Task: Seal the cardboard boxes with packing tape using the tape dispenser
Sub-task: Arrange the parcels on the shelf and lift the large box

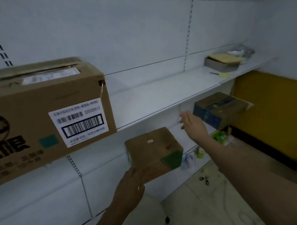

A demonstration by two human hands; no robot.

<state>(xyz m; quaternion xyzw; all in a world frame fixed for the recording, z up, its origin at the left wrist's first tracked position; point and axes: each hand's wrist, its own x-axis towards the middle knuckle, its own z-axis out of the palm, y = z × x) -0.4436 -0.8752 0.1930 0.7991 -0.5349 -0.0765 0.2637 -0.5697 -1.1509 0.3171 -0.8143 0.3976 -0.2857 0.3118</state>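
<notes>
On the upper shelf (160, 94) at the far left sits a large cardboard box (45, 115) with a barcode label (80, 121), its top flaps ragged and its seam looking loosely closed, so it probably wants taping. Below and to the right of it, the left hand (131, 184) grips the near edge of a small brown box with a green corner (153, 150), which appears to rest on the lower shelf, though blur hides the contact. Further right, the right hand (192, 125) is empty, its fingers straight and relaxed, stretched toward a blue-printed box (219, 109) that juts from under the upper shelf. No tape dispenser is visible, so the step in hand appears to be gathering boxes. To do it well, the left hand should keep the small box level, and the right should get under the blue box before drawing it out, since one flap hangs loose. Scissors (204, 179) lie on the floor below.
</notes>
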